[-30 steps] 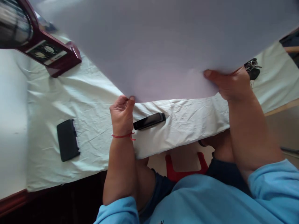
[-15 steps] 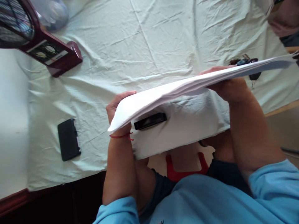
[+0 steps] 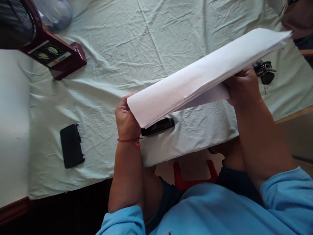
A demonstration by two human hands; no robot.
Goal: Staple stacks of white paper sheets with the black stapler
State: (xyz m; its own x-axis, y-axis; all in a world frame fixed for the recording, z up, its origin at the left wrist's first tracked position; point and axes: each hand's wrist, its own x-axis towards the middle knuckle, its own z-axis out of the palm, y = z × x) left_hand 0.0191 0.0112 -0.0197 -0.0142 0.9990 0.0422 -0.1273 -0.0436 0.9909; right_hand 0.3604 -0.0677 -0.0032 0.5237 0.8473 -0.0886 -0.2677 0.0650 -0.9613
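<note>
Both my hands hold a stack of white paper sheets (image 3: pixel 195 76) above the cloth-covered table. The stack slants upward to the right, its top bent over and its loose edges facing me. My left hand (image 3: pixel 126 119) grips the left end, with a red string bracelet below it on the wrist. Farther right, my right hand (image 3: pixel 244 85) is closed on the lower edge, its fingers partly hidden behind the paper. Under the stack's left part lies a black stapler-like object (image 3: pixel 158 126), partly covered by the sheets.
A black phone-like case (image 3: pixel 71 146) lies at the left on the pale green tablecloth (image 3: pixel 102 65). A dark red fan (image 3: pixel 66 60) stands at the upper left beside a clear plastic bag (image 3: pixel 57 16). Keys (image 3: pixel 266 72) lie right of my right hand. A red stool (image 3: pixel 195 181) is below the table edge.
The paper has tilted so that more of its broad face shows, and its right end has risen. My left hand has shifted slightly right. The keys are less covered.
</note>
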